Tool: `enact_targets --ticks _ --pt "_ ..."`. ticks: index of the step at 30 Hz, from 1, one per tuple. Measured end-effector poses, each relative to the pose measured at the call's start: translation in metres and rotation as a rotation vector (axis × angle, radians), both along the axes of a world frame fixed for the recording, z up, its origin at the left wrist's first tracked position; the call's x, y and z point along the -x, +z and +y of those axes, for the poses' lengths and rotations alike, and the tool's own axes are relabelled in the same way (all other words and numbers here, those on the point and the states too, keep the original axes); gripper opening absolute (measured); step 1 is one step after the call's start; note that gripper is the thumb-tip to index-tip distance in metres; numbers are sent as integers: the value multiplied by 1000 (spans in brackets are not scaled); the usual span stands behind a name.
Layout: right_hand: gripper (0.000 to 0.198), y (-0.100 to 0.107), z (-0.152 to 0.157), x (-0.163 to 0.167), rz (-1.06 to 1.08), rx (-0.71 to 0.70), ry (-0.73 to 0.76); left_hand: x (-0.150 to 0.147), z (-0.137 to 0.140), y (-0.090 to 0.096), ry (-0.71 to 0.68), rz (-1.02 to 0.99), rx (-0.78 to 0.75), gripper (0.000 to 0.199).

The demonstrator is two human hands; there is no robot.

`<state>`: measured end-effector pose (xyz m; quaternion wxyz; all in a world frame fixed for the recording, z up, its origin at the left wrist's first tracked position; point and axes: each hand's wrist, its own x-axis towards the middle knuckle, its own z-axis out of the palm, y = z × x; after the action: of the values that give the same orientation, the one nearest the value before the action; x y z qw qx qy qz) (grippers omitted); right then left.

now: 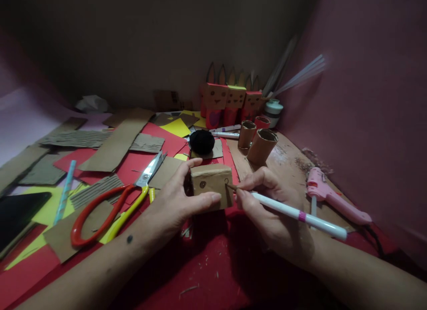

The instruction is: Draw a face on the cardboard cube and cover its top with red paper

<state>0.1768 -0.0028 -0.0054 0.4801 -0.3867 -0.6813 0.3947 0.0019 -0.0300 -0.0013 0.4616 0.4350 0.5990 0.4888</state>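
Observation:
A small cardboard box (213,185) is gripped by my left hand (187,190), thumb across its front and fingers behind the far side. On its front face are two drawn round eyes, the left one darker inside and the right one a plain outline. My right hand (267,203) pinches a white marker pen (293,212) with a purple band. The pen's tip end meets the box beside the right eye; whether it touches is hard to tell. Red-and-yellow-handled scissors (133,199) lie partly open left of my left hand.
Cardboard figures (218,101) with drawn faces and pointed ears stand at the back. Before them are cardboard tubes (262,146) and a black fuzzy ball (202,142). A pink glue gun (333,196) rests at right. Cardboard strips (116,141) and coloured paper cover the left.

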Motion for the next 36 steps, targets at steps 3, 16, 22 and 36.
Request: enact_targets --ticks 3,16,22,36 --pt "9 -1 0 0 0 13 -2 0 0 0 2 4 -6 74" --pt "10 -1 2 2 23 -9 11 1 1 -1 -1 56 -9 73" --pt "9 -2 2 1 30 -13 1 1 1 0 -4 55 -17 72" --pt "11 -6 3 -1 -8 -58 -31 2 2 -2 -1 19 -8 73"
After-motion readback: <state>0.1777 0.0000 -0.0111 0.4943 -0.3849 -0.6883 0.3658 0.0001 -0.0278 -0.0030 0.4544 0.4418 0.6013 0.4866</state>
